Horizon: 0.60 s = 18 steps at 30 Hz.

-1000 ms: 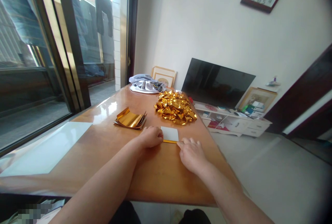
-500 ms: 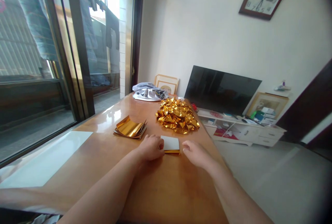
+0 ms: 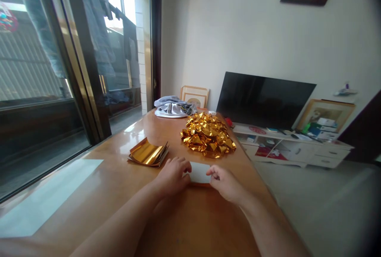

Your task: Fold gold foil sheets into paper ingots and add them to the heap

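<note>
A sheet of gold foil paper [image 3: 199,172], pale underside up, lies flat on the wooden table between my hands. At its left edge is my left hand [image 3: 175,173], fingers bent and closed on the paper. My right hand [image 3: 224,181] pinches the right edge between thumb and fingers. The gold strip along the near edge is barely visible now. Left of my hands sits a stack of gold foil sheets [image 3: 147,152], the top one curling upward. Beyond the sheet rises a heap of folded gold foil pieces [image 3: 208,134].
Folded clothes [image 3: 172,107] lie at the table's far end, before leaning picture frames [image 3: 195,95]. A pale sheet [image 3: 53,197] covers part of the table's left side. Right of the table, a television [image 3: 264,100] stands on a white cabinet [image 3: 300,149]. Glass doors line the left.
My right hand has moved in from beside the sheet onto its right edge. The left hand stays at the left edge, its fingers shifted. The camera view has tilted slightly.
</note>
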Available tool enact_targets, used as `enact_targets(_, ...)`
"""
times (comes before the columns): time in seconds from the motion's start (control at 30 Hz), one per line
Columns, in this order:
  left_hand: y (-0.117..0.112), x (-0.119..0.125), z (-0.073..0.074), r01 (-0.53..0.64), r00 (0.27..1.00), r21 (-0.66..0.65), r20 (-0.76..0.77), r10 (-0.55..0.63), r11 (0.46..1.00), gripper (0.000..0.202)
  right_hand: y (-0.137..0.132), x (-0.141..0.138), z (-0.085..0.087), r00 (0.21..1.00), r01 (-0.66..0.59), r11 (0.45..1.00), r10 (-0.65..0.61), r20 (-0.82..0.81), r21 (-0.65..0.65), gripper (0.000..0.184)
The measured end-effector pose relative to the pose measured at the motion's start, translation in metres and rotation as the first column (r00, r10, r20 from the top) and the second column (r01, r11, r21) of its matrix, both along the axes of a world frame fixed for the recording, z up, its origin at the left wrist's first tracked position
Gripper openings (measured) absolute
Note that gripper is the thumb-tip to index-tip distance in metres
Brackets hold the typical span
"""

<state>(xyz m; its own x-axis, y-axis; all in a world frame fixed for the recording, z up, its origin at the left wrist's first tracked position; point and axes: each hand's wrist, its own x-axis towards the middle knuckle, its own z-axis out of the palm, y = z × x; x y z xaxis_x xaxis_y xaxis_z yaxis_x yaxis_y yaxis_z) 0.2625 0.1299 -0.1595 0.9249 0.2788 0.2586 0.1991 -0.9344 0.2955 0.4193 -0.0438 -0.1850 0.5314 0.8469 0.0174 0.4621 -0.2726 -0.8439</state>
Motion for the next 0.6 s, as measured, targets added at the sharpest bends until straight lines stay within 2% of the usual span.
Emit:
enact_targets(0.13, 0.001, -0.002, 0.004, 0.029, 0.988, -0.060, 0.152, -0.019, 0.998, 0.019, -0.004, -0.003, 0.012, 0.990, 0.055, 0.997, -0.046, -0.136, 0.063, 0.021)
enact_targets(0.23, 0.001, -0.003, 0.003, 0.052, 0.977, -0.091, 0.210, -0.032, 0.994, 0.018, -0.007, -0.009, 0.019, 0.962, 0.094, 0.991, -0.065, -0.266, 0.099, 0.024)
enact_targets(0.37, -0.003, 0.001, -0.004, 0.043, 0.978, -0.288, 0.207, 0.019, 0.957, 0.006, -0.006, -0.013, 0.022, 0.895, 0.155, 0.971, -0.061, -0.442, 0.180, 0.025)
enact_targets(0.43, -0.007, 0.004, -0.008, 0.047, 0.981, -0.419, 0.188, 0.036, 0.907, 0.018, -0.005, -0.016, 0.021, 0.880, 0.181, 0.956, -0.054, -0.471, 0.229, 0.024)
enact_targets(0.5, -0.013, 0.007, -0.010, 0.092, 0.983, -0.559, 0.184, 0.015, 0.824, 0.032, -0.003, -0.020, 0.020, 0.879, 0.184, 0.943, -0.031, -0.475, 0.278, 0.023)
enact_targets(0.53, -0.016, 0.008, -0.011, 0.118, 0.982, -0.640, 0.188, 0.006, 0.760, 0.037, -0.002, -0.023, 0.020, 0.882, 0.179, 0.938, -0.019, -0.470, 0.298, 0.024)
enact_targets(0.6, -0.020, 0.009, -0.010, 0.154, 0.978, -0.791, 0.206, 0.021, 0.593, 0.041, -0.001, -0.030, 0.020, 0.892, 0.165, 0.931, -0.001, -0.451, 0.325, 0.025)
